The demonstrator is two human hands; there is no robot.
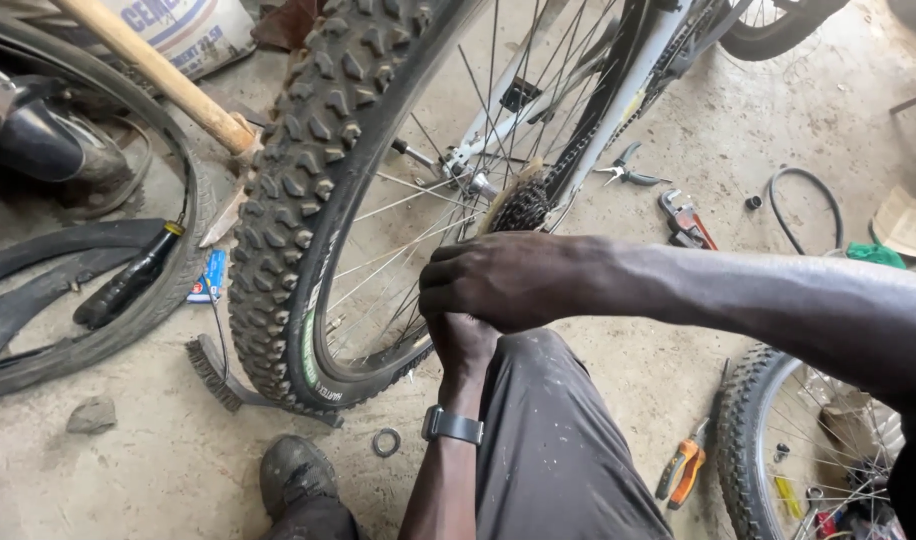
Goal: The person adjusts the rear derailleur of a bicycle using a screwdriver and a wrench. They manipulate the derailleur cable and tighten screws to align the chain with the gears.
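A bicycle rear wheel with a knobby black tyre (pixel 283 200) stands on the concrete floor, its spokes and rusty cog cluster (pixel 521 207) in view. My right hand (pixel 498 280) reaches in from the right, fingers curled over the lower spokes beside the rim. My left hand (pixel 461 340), a dark watch on its wrist, comes up from below and sits under the right hand, against the rim. What the fingers grip is hidden. My knee in grey trousers (pixel 548 430) and my shoe (pixel 296 473) are below.
A loose tyre and inner tube (pixel 68 300) lie at the left with a black pump. A wooden handle (pixel 158 75) leans in. A wire brush (pixel 218 375), a washer (pixel 385 442), orange-handled pliers (pixel 683 470), a pipe wrench (pixel 684 220), cutters (pixel 623 170) and another wheel (pixel 778 450) lie around.
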